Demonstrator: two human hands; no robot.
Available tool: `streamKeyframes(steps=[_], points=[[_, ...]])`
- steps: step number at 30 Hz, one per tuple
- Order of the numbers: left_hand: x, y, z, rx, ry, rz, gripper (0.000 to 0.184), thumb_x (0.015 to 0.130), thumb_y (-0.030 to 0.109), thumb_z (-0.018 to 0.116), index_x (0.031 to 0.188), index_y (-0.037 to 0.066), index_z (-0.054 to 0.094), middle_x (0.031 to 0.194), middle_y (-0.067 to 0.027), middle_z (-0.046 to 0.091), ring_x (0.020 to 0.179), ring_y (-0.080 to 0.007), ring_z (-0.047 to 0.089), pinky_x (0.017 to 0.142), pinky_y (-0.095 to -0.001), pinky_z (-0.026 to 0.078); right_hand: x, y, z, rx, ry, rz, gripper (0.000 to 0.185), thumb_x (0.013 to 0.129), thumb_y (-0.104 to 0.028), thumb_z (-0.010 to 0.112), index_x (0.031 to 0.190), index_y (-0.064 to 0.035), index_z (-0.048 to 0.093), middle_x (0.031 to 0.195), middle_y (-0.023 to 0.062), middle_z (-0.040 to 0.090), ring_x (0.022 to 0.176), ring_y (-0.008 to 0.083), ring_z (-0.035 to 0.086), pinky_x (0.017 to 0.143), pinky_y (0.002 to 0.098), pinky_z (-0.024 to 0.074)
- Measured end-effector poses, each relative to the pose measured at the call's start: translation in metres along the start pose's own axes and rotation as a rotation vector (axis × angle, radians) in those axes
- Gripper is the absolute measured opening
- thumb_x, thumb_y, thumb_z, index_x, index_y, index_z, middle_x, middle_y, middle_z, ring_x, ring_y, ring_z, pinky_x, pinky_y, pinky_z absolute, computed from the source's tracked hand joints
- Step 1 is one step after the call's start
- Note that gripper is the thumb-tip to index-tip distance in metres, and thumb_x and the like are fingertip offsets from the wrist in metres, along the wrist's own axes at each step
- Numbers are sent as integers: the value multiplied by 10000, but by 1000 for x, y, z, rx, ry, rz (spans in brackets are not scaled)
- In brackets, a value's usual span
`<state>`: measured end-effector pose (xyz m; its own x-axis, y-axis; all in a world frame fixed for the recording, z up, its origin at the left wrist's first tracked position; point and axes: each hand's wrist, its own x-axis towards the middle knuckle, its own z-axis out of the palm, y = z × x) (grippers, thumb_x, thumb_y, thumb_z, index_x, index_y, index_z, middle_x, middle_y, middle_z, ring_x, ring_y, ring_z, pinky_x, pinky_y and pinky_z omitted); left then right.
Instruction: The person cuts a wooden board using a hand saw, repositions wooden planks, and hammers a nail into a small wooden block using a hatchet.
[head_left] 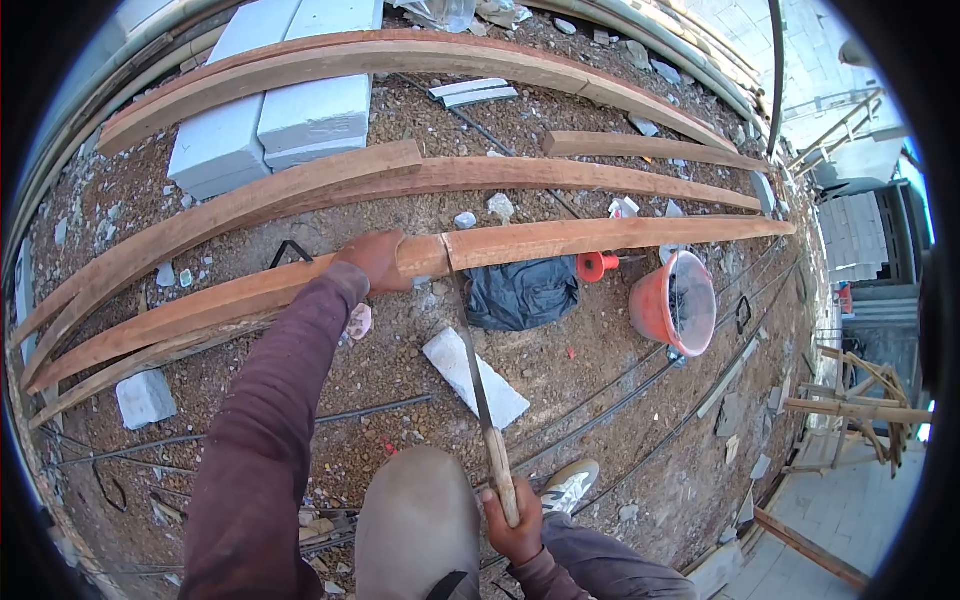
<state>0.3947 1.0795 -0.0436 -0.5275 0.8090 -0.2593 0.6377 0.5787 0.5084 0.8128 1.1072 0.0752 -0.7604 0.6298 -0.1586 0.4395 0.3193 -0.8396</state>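
Stony ground (392, 352) under wooden beam (560, 238), saw (480, 388) in right hand (516, 538).

Remotely, I count one saw (484, 410) in the right hand (515, 524), one beam (560, 237) under the left hand (373, 262); beyond the right, one red bucket (651, 304), one black plastic sheet (520, 296).

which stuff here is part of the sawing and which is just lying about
Part of the sawing:
- saw, in the right hand
- wooden beam, under the left hand

Apparently just lying about:
- red bucket
- dark plastic
- white blocks
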Motion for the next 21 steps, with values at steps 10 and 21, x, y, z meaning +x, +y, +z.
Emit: streamKeyframes(steps=[10, 21], points=[[1, 6, -10, -44, -77, -54, 744, 637, 417, 859, 1221, 16, 634, 1080, -253, 717, 1017, -433, 697, 935, -490, 541, 28, 8, 14, 100, -4, 46, 237, 980, -152, 711, 858, -42, 540, 634, 77, 513, 585, 146, 510, 568, 354, 446], [2, 0, 1, -20, -33, -46, 781, 634, 391, 870, 1271, 11, 624, 1157, -250, 706, 1070, -421, 687, 960, -477, 534, 73, 14, 37, 159, 8, 34, 243, 988, -166, 701, 860, -41, 537, 675, 83, 529, 597, 147, 466, 562, 358, 413]])
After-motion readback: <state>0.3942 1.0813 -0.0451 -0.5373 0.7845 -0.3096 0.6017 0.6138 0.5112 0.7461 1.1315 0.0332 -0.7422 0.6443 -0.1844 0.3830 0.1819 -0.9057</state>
